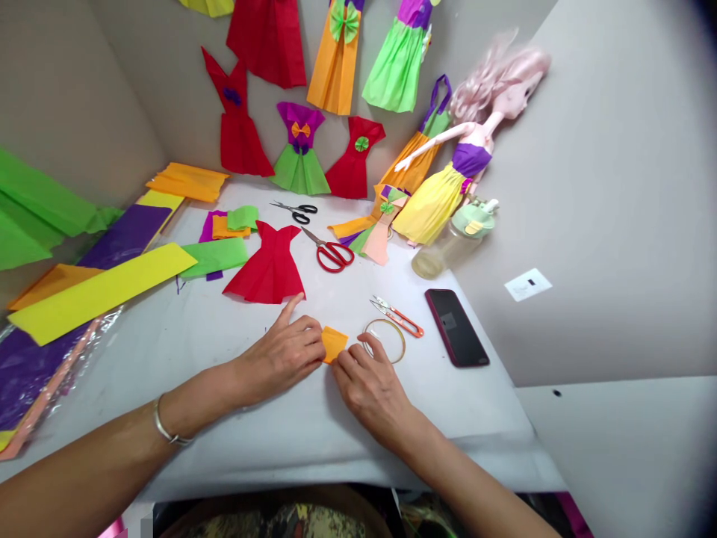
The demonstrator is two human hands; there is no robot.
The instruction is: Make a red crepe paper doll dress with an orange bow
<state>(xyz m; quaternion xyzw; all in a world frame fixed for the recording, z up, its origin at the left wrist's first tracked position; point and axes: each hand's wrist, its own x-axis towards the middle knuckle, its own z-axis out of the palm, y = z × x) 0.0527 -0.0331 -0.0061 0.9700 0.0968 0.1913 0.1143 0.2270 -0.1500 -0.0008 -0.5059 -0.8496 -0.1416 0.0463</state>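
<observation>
1 orange piece (334,344) in the fingertips of left hand (285,351) and right hand (370,388) (beyond: lidded bottle (449,243), contents unclear).

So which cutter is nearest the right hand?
The orange snips, lying just beyond the right hand. They have no finger loops; the red scissors and black scissors do, and both lie farther off.

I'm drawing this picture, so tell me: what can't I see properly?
All in the head view:
Small orange paper: some edges hidden by the left hand and right hand.
Yellow piece on the wall: cut off by the top edge.
Big green paper: cut off by the left edge.
Phone screen: details too small and dim.
</observation>
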